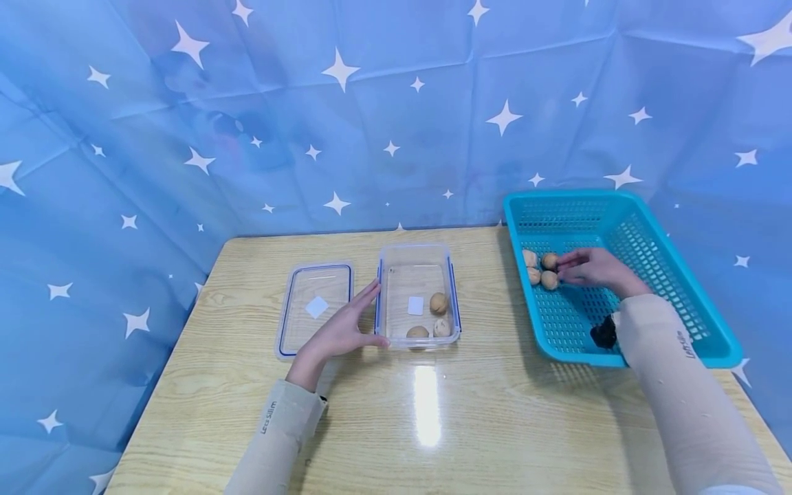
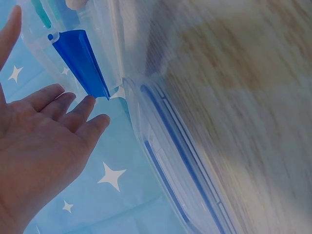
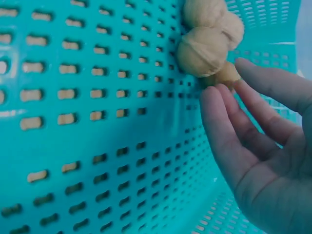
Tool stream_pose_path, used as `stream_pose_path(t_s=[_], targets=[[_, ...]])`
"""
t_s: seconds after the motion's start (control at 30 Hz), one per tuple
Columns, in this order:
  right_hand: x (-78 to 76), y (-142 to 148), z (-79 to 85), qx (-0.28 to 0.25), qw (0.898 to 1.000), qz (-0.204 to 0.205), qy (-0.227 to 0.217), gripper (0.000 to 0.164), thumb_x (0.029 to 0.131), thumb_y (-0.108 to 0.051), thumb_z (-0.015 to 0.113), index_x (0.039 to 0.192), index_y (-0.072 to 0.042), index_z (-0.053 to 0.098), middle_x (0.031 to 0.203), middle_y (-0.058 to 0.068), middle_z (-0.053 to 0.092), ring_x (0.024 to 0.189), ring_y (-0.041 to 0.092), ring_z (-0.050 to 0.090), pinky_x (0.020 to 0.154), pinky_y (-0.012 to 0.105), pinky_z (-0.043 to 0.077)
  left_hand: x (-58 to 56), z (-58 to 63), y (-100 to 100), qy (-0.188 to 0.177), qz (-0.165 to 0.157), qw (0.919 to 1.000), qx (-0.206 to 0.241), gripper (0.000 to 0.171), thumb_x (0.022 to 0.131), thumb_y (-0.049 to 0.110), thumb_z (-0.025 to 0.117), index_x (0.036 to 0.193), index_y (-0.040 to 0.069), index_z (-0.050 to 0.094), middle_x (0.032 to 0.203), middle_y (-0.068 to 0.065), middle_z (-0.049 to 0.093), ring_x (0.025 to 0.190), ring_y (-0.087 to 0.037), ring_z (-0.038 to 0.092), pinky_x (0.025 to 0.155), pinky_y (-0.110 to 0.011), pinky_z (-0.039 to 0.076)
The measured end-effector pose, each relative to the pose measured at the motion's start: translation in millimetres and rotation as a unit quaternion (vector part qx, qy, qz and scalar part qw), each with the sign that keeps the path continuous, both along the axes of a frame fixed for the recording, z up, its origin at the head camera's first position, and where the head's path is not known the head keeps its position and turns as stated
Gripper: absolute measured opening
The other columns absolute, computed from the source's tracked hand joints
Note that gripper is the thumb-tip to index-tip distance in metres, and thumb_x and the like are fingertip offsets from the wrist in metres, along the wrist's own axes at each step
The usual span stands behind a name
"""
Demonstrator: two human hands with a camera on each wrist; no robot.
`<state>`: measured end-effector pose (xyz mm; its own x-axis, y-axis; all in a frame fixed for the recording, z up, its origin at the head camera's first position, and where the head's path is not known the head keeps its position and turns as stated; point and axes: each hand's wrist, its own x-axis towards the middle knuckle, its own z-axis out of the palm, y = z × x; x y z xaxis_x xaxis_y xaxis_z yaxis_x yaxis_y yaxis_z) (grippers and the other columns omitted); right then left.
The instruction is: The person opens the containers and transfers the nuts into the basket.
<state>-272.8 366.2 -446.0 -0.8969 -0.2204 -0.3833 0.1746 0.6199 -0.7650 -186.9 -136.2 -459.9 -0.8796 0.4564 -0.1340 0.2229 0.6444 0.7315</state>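
Four walnuts show in the teal basket, bunched against its left side; they seem to be the ones being worked on. The right hand reaches down among them, its bent fingers and thumb around the nearest nuts. The right wrist view puts one walnut just behind the fingertips, but I cannot tell whether they have a grasp on it.

Three more walnuts lie in the clear box, toward its near and right sides. The left hand is spread, its fingers extended along the box's left side and grasping nothing, near a blue latch; whether they press the box is unclear. Left of the box, its lid lies flat on the tabletop. A blue curtain printed with white stars hangs behind.

The step in hand looks like picking out a walnut; as I judge it, the next move calls for a firm pinch on a single nut, then a lift clear of the basket's rim.
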Motion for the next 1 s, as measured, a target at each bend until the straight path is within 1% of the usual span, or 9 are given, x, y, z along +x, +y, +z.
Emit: stream_pose_path(t_s=[0.13, 0.23, 0.3, 0.37, 0.47, 0.57, 0.73, 0.8, 1.0], targets=[[1.3, -2, 8.3, -0.017, 1.0, -0.021, 0.008, 0.054, 0.103, -0.021, 0.055, 0.144, 0.01, 0.039, 0.124, 0.013, 0.058, 0.093, -0.001, 0.063, 0.092, 0.028, 0.059, 0.4, -0.1, 0, -0.002, 0.001, 1.0, 0.0, 0.109, 0.077, 0.035, 0.085, 0.161, 0.018, 0.018, 0.17, 0.003, 0.008, 0.156, -0.03, 0.012, 0.125, -0.054, 0.021], [2.8, -5, 15.6, -0.027, 0.999, -0.039, 0.018, 0.057, 0.102, -0.026, 0.058, 0.145, 0.006, 0.038, 0.122, 0.005, 0.057, 0.093, -0.004, 0.062, 0.092, 0.026, 0.058, 0.2, -0.7, -1, -0.002, 0.001, 1.0, 0.001, 0.109, 0.077, 0.036, 0.085, 0.161, 0.018, 0.017, 0.17, 0.003, 0.008, 0.156, -0.03, 0.013, 0.125, -0.054, 0.021], [3.5, -8, 20.3, -0.028, 0.998, -0.046, 0.028, 0.059, 0.101, -0.029, 0.058, 0.146, 0.004, 0.038, 0.125, 0.006, 0.057, 0.092, -0.007, 0.062, 0.091, 0.025, 0.058, 0.0, -1.0, -1, -0.002, 0.001, 1.0, 0.002, 0.109, 0.077, 0.036, 0.085, 0.161, 0.019, 0.017, 0.17, 0.003, 0.008, 0.156, -0.03, 0.013, 0.125, -0.054, 0.021], [3.9, -10, 24.3, -0.027, 0.998, -0.048, 0.037, 0.061, 0.101, -0.031, 0.058, 0.147, 0.003, 0.037, 0.131, 0.011, 0.056, 0.093, -0.008, 0.061, 0.089, 0.023, 0.058, -0.1, -1.2, -1, -0.003, 0.0, 1.0, 0.005, 0.109, 0.077, 0.036, 0.085, 0.161, 0.019, 0.017, 0.17, 0.003, 0.008, 0.156, -0.03, 0.013, 0.125, -0.054, 0.021], [4.2, -14, 30.4, -0.023, 0.998, -0.045, 0.047, 0.062, 0.102, -0.033, 0.056, 0.149, 0.001, 0.036, 0.142, 0.019, 0.049, 0.095, -0.01, 0.061, 0.088, 0.02, 0.058, -0.3, -1.6, -1, -0.003, 0.0, 1.0, 0.006, 0.11, 0.077, 0.036, 0.085, 0.161, 0.017, 0.017, 0.17, 0.003, 0.008, 0.156, -0.03, 0.012, 0.125, -0.055, 0.021], [4.8, -20, 36.6, -0.031, 0.997, -0.043, 0.051, 0.061, 0.103, -0.033, 0.055, 0.15, 0.0, 0.035, 0.149, 0.023, 0.043, 0.097, -0.01, 0.061, 0.088, 0.017, 0.057, -0.4, -2.5, -1, -0.002, 0.001, 1.0, 0.009, 0.11, 0.077, 0.035, 0.086, 0.161, 0.015, 0.018, 0.17, 0.003, 0.008, 0.156, -0.03, 0.012, 0.125, -0.055, 0.021], [6.4, -29, 47.3, -0.037, 0.997, -0.039, 0.062, 0.062, 0.102, -0.037, 0.055, 0.15, -0.002, 0.037, 0.151, 0.022, 0.042, 0.095, -0.012, 0.061, 0.085, 0.013, 0.055, -0.3, -2.7, -1, 0.001, -0.001, 0.9999, 0.015, 0.11, 0.076, 0.033, 0.086, 0.16, 0.012, 0.018, 0.17, 0.003, 0.008, 0.156, -0.03, 0.013, 0.125, -0.054, 0.021], [7.1, -32, 51.2, -0.03, 0.997, -0.036, 0.067, 0.063, 0.101, -0.04, 0.056, 0.149, -0.004, 0.037, 0.151, 0.02, 0.043, 0.094, -0.014, 0.06, 0.084, 0.012, 0.054, -0.2, -2.3, -1, 0.003, -0.002, 0.9999, 0.016, 0.11, 0.076, 0.033, 0.086, 0.16, 0.012, 0.018, 0.17, 0.002, 0.008, 0.156, -0.031, 0.013, 0.125, -0.054, 0.021], [10.4, -43, 63.0, -0.025, 0.995, -0.025, 0.09, 0.06, 0.1, -0.042, 0.056, 0.147, -0.008, 0.041, 0.149, 0.016, 0.046, 0.098, -0.014, 0.057, 0.085, 0.011, 0.053, -0.5, -1.5, -1, 0.004, 0.0, 1.0, 0.007, 0.11, 0.076, 0.033, 0.086, 0.161, 0.013, 0.018, 0.17, 0.002, 0.008, 0.156, -0.031, 0.013, 0.125, -0.054, 0.021]])
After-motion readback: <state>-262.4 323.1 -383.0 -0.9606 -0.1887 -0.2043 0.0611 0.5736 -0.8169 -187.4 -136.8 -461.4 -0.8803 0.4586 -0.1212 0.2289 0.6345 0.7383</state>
